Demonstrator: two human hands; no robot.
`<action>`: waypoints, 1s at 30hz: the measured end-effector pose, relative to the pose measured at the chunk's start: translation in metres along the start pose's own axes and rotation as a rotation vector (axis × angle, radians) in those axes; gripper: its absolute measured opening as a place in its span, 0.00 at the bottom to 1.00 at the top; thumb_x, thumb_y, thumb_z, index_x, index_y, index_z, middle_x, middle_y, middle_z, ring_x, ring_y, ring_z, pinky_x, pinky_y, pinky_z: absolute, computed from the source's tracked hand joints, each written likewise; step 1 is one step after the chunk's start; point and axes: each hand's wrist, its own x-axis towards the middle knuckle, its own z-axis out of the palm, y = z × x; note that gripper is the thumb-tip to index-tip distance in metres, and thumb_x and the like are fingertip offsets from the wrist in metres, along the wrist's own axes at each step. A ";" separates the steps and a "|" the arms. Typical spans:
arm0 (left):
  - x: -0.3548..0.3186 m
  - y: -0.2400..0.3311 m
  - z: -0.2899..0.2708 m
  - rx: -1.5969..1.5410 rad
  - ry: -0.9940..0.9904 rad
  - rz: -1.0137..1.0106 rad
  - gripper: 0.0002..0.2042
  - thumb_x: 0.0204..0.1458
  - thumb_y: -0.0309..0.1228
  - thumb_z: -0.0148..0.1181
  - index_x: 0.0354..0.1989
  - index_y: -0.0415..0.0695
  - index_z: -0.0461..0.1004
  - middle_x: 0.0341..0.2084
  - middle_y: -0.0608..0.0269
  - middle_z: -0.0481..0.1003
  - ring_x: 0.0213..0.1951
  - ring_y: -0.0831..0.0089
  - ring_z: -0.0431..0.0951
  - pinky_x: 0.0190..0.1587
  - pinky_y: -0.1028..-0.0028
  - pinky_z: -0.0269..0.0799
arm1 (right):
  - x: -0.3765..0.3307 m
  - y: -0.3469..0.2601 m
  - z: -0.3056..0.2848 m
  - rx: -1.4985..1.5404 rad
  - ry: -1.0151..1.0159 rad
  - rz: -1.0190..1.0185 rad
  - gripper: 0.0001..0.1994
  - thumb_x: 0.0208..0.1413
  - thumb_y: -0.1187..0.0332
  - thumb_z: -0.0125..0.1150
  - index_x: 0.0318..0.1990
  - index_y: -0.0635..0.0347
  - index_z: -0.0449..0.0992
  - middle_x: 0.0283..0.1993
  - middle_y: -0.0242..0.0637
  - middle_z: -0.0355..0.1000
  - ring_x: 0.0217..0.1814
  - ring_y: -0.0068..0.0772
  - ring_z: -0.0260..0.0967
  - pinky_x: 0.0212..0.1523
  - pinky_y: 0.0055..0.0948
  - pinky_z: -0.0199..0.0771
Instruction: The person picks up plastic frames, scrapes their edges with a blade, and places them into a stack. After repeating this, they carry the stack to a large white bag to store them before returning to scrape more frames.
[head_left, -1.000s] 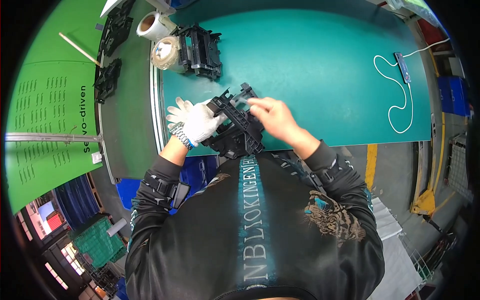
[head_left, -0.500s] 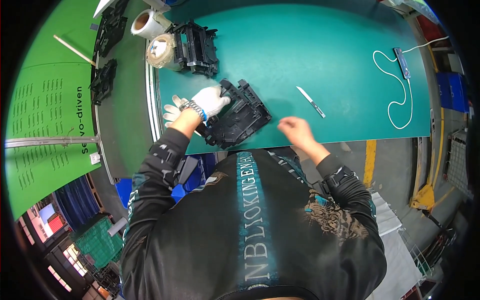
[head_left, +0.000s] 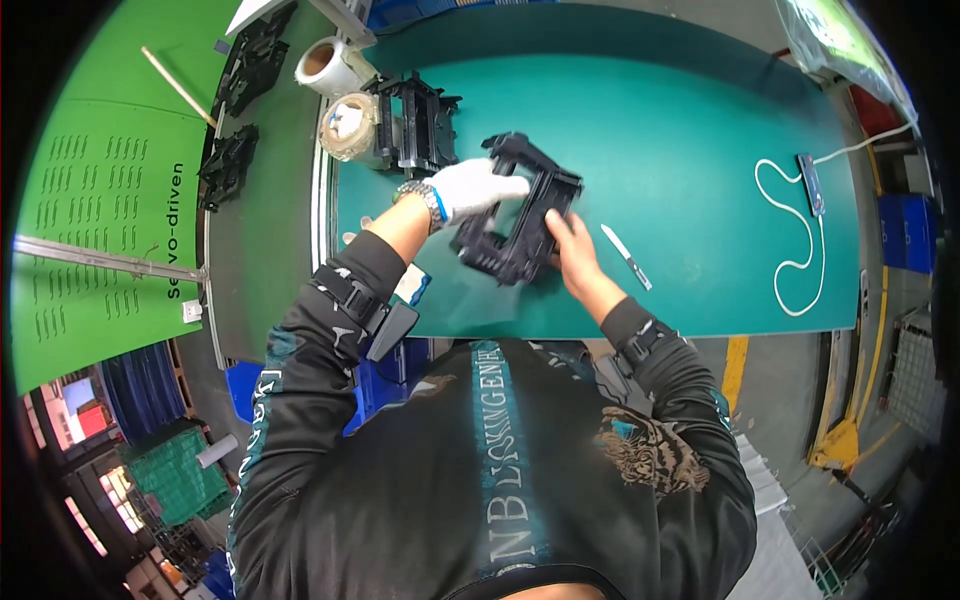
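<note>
A black plastic frame with rectangular openings (head_left: 528, 232) is held over the near part of the green table. My left hand (head_left: 470, 192), in a white glove with a metal-band watch at its wrist, grips the frame's left side. On the right side, my bare right hand (head_left: 572, 248) holds the frame with the thumb on top; its other fingers are mostly hidden beneath. To the right of the frame lies a utility knife (head_left: 627, 258), blade pointing away. A loose white glove (head_left: 412, 285) lies partly hidden under my left forearm.
More black plastic frames (head_left: 422, 125) stand at the table's far left, beside rolls of film and tape (head_left: 350, 128). Further black parts (head_left: 228, 165) lie on the grey conveyor belt (head_left: 270, 220) at left. A phone-like device (head_left: 809, 184) with a white cable sits on the green table (head_left: 680, 150) at right.
The frame has been lifted and turned, and has moved rightward with my left hand. My right hand has come in from the right and taken hold of it.
</note>
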 end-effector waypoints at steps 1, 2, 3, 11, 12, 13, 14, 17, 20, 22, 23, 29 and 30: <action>0.011 -0.004 -0.002 -0.185 0.087 0.107 0.20 0.54 0.47 0.60 0.32 0.38 0.77 0.24 0.60 0.78 0.26 0.71 0.79 0.33 0.71 0.75 | 0.018 -0.009 0.003 0.050 0.009 -0.109 0.40 0.61 0.50 0.59 0.70 0.67 0.49 0.68 0.45 0.59 0.65 0.37 0.62 0.64 0.35 0.62; 0.022 -0.009 -0.005 -0.369 0.174 0.217 0.18 0.54 0.44 0.61 0.34 0.38 0.77 0.27 0.61 0.78 0.29 0.71 0.79 0.34 0.71 0.75 | 0.035 -0.018 0.009 0.040 -0.005 -0.122 0.40 0.61 0.50 0.59 0.70 0.67 0.49 0.68 0.45 0.59 0.65 0.37 0.62 0.64 0.35 0.62; 0.029 -0.012 -0.009 -0.553 0.260 0.323 0.16 0.55 0.41 0.62 0.37 0.38 0.76 0.29 0.62 0.78 0.31 0.71 0.79 0.35 0.70 0.76 | 0.055 -0.022 0.013 0.016 0.008 -0.182 0.39 0.62 0.50 0.57 0.71 0.66 0.49 0.69 0.44 0.58 0.67 0.36 0.60 0.65 0.33 0.60; 0.026 -0.008 -0.045 -1.115 0.255 0.152 0.15 0.56 0.35 0.61 0.43 0.35 0.75 0.37 0.57 0.78 0.35 0.71 0.78 0.39 0.68 0.75 | 0.118 -0.057 0.065 -0.318 0.096 -0.322 0.34 0.64 0.47 0.49 0.68 0.64 0.57 0.69 0.48 0.59 0.70 0.41 0.58 0.68 0.33 0.55; 0.022 -0.014 -0.050 -1.118 0.270 0.151 0.15 0.56 0.35 0.61 0.43 0.35 0.75 0.37 0.57 0.78 0.35 0.71 0.78 0.39 0.68 0.75 | 0.114 -0.062 0.076 -0.483 0.148 -0.311 0.33 0.64 0.47 0.48 0.68 0.64 0.59 0.69 0.49 0.60 0.70 0.43 0.58 0.69 0.33 0.55; 0.015 -0.012 -0.052 -1.038 0.280 0.098 0.13 0.56 0.35 0.61 0.41 0.37 0.75 0.35 0.59 0.78 0.33 0.71 0.78 0.36 0.68 0.76 | 0.116 -0.063 0.078 -0.482 0.151 -0.314 0.33 0.64 0.47 0.48 0.68 0.64 0.59 0.69 0.49 0.60 0.70 0.43 0.58 0.69 0.33 0.55; 0.008 -0.010 -0.053 -0.957 0.290 0.046 0.11 0.56 0.35 0.61 0.39 0.39 0.76 0.33 0.60 0.78 0.31 0.72 0.78 0.34 0.69 0.76 | 0.119 -0.066 0.080 -0.559 0.156 -0.328 0.33 0.64 0.47 0.48 0.67 0.63 0.60 0.69 0.50 0.60 0.71 0.45 0.57 0.69 0.34 0.55; -0.009 -0.001 -0.059 -0.731 0.277 -0.038 0.11 0.56 0.37 0.61 0.35 0.41 0.77 0.29 0.63 0.78 0.26 0.73 0.76 0.29 0.70 0.74 | 0.125 -0.066 0.080 -0.710 0.172 -0.350 0.32 0.63 0.47 0.47 0.66 0.63 0.63 0.68 0.52 0.61 0.71 0.48 0.57 0.69 0.35 0.54; -0.021 0.000 -0.064 -0.448 0.249 -0.101 0.14 0.55 0.41 0.61 0.32 0.42 0.78 0.24 0.65 0.77 0.20 0.75 0.73 0.23 0.73 0.71 | 0.119 -0.067 0.083 -0.720 0.108 -0.382 0.33 0.63 0.46 0.47 0.66 0.63 0.63 0.68 0.51 0.61 0.71 0.48 0.57 0.69 0.35 0.54; -0.021 -0.005 -0.061 -0.332 0.277 -0.113 0.20 0.51 0.48 0.63 0.31 0.39 0.78 0.22 0.63 0.75 0.21 0.74 0.73 0.24 0.72 0.72 | 0.113 -0.066 0.080 -0.681 0.107 -0.371 0.35 0.62 0.44 0.48 0.66 0.63 0.62 0.68 0.52 0.61 0.71 0.49 0.57 0.69 0.36 0.55; -0.023 -0.008 -0.060 -0.276 0.295 -0.121 0.24 0.49 0.52 0.65 0.30 0.37 0.78 0.21 0.62 0.74 0.21 0.74 0.73 0.25 0.72 0.72 | 0.106 -0.067 0.081 -0.646 0.097 -0.359 0.37 0.61 0.42 0.48 0.67 0.64 0.60 0.67 0.54 0.62 0.71 0.51 0.57 0.69 0.37 0.55; -0.016 -0.013 -0.052 -0.156 0.331 -0.101 0.23 0.50 0.54 0.62 0.27 0.43 0.78 0.17 0.68 0.72 0.15 0.78 0.67 0.18 0.76 0.59 | 0.086 -0.071 0.086 -0.707 0.046 -0.371 0.44 0.54 0.37 0.54 0.68 0.64 0.59 0.67 0.55 0.61 0.70 0.51 0.57 0.69 0.37 0.56; -0.015 -0.013 -0.051 -0.154 0.331 -0.099 0.24 0.50 0.56 0.62 0.27 0.43 0.78 0.17 0.68 0.72 0.16 0.78 0.68 0.18 0.76 0.59 | 0.088 -0.073 0.086 -0.722 0.027 -0.351 0.45 0.53 0.36 0.55 0.68 0.63 0.59 0.67 0.54 0.61 0.70 0.51 0.57 0.69 0.37 0.55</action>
